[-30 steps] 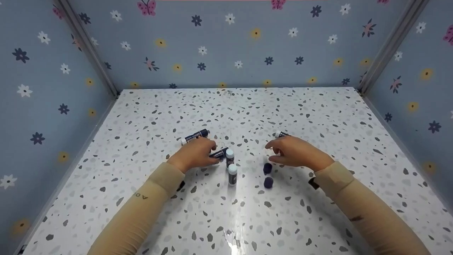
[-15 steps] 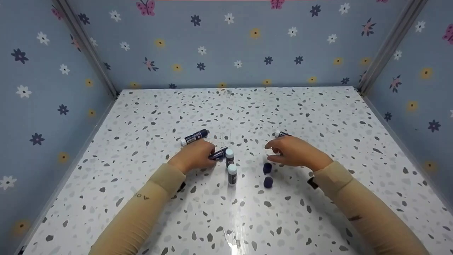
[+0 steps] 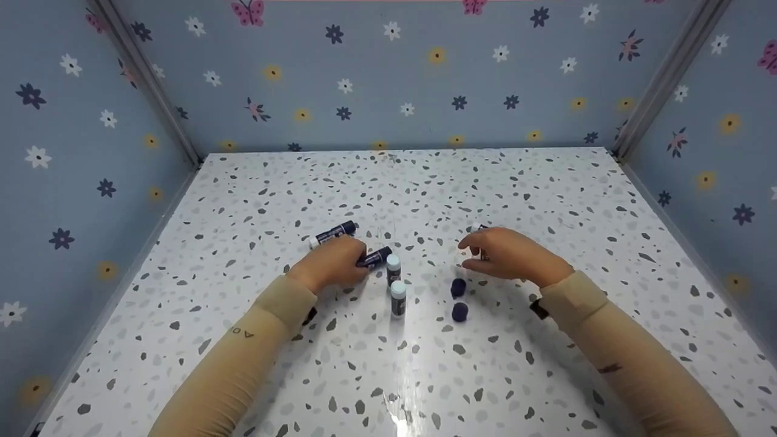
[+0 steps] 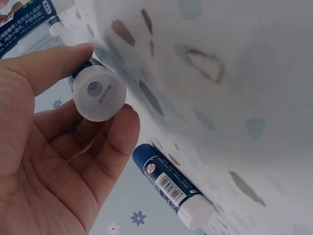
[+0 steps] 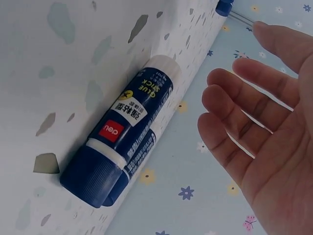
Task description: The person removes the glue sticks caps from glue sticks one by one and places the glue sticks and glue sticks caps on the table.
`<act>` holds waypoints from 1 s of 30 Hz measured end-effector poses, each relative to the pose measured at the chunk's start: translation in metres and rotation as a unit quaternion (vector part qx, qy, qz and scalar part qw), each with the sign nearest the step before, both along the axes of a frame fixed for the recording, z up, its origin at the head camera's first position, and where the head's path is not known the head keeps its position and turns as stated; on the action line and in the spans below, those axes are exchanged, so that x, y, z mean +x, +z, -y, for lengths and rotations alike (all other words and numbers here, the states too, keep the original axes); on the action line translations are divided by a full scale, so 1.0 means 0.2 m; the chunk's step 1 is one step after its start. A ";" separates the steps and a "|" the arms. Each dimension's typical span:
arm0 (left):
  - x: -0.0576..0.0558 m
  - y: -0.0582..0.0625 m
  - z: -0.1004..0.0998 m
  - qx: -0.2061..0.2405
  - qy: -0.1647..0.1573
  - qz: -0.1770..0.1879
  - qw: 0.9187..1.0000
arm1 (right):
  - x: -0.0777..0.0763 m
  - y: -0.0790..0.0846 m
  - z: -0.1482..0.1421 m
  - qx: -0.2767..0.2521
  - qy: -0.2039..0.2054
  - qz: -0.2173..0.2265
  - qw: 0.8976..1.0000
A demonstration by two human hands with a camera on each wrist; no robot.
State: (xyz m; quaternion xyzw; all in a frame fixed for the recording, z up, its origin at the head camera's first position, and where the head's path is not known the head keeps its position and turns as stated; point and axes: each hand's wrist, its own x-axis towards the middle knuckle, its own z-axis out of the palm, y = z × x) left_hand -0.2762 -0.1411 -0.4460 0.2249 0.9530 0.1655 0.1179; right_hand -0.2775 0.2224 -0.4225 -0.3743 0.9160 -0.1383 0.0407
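Observation:
My left hand (image 3: 332,262) pinches a dark blue glue stick (image 3: 375,257) between thumb and fingers; its white base (image 4: 100,95) faces the left wrist camera. Behind that hand lies another glue stick (image 3: 337,232), also seen in the left wrist view as a barcoded glue stick (image 4: 171,183). My right hand (image 3: 513,256) hovers with loosely bent fingers, holding nothing. Near it lies a glue stick (image 5: 129,115) with a blue cap, and part of a second glue stick (image 5: 142,154) shows behind. In the head view the right hand mostly hides them.
Two glue sticks stand with white ends up, one farther glue stick (image 3: 393,267) and one nearer glue stick (image 3: 398,298). To their right are two short dark blue cap-like pieces (image 3: 459,287). Flower-patterned walls (image 3: 400,73) enclose the speckled table (image 3: 388,182).
My left thumb has come in against the glue stick, which is now gripped and slightly raised. My right hand has shifted a little away from me, covering more of the glue stick there.

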 end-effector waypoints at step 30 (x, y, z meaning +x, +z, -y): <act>-0.06 0.24 -0.13 -0.026 -0.045 -0.161 0.986 | 0.00 0.15 0.05 -0.022 -0.085 -0.065 0.994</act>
